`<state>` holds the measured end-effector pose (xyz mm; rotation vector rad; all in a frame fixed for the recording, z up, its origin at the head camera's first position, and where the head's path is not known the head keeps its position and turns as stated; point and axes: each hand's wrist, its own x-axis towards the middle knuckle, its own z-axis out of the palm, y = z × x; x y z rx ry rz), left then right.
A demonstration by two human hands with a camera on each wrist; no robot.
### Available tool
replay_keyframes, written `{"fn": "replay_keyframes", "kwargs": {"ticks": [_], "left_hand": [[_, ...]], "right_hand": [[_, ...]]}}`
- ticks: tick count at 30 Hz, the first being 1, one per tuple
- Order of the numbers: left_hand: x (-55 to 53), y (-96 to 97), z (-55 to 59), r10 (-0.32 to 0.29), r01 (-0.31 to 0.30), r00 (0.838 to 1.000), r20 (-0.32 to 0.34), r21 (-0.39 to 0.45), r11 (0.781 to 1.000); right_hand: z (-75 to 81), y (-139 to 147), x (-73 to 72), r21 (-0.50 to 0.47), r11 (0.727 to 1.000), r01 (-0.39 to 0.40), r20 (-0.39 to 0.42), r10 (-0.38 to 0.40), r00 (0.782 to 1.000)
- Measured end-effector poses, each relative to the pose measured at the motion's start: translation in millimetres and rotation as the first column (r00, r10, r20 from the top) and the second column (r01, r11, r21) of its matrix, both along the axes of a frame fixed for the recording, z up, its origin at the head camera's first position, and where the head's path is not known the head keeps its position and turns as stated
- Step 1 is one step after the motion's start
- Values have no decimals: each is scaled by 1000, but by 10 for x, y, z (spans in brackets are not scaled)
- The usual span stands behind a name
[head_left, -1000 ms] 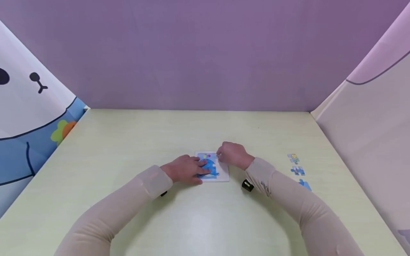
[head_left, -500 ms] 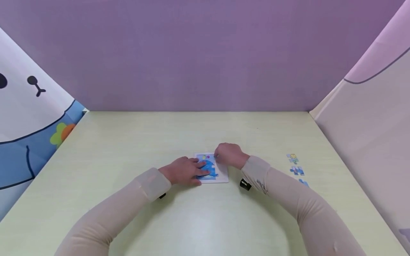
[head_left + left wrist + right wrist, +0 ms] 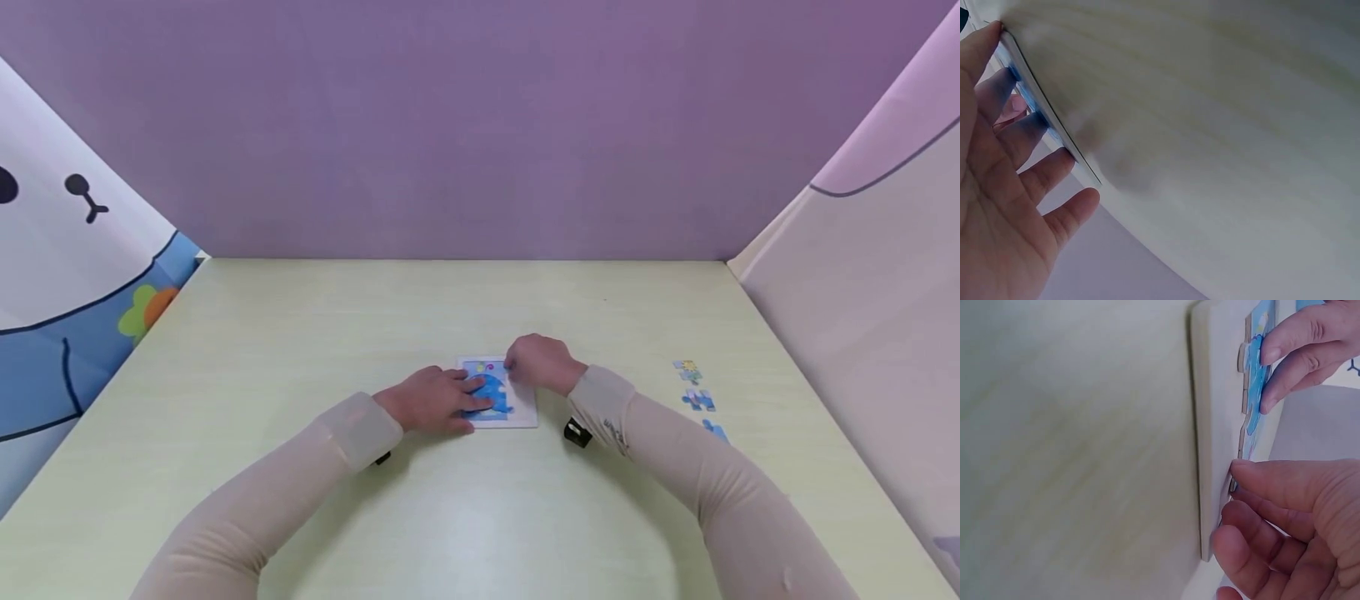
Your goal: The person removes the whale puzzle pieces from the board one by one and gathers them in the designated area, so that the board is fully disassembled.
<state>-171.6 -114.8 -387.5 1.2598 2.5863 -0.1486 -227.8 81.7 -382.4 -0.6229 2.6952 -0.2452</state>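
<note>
A white-framed jigsaw puzzle board lies on the table, its left part filled with joined pieces that show a blue whale-like picture. My left hand rests on these pieces with its fingers spread and straight. At the board's upper right, my right hand pinches a small puzzle piece between thumb and index finger, low against the board's surface. Most of that piece is hidden by the fingers. The right wrist view shows the left hand's fingertips pressing the blue pieces.
Three groups of loose puzzle pieces lie at the right: a yellow-flower one, a blue and pink one, and a blue one partly behind the right sleeve. A purple wall closes off the table's far edge.
The right hand has shifted very slightly left along the board's upper edge, still pinching the piece. The left hand stays on the joined pieces. The head view sways a little.
</note>
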Motion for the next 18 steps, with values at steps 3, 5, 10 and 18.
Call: {"fn": "replay_keyframes", "kwargs": {"ticks": [3, 5, 10, 18], "left_hand": [[-7, 11, -8, 7, -7, 1000, 7, -5, 1000], [-9, 13, 0, 17, -17, 1000, 12, -14, 1000], [-6, 19, 4, 25, -25, 1000, 17, -24, 999], [10, 23, 8, 38, -37, 999, 34, -37, 999]], "right_hand": [[-4, 10, -17, -34, 999, 38, 39, -36, 999], [1, 11, -31, -58, 996, 60, 60, -57, 997], [-24, 28, -64, -105, 989, 101, 90, -92, 992], [-39, 39, -85, -161, 976, 145, 120, -126, 985]]}}
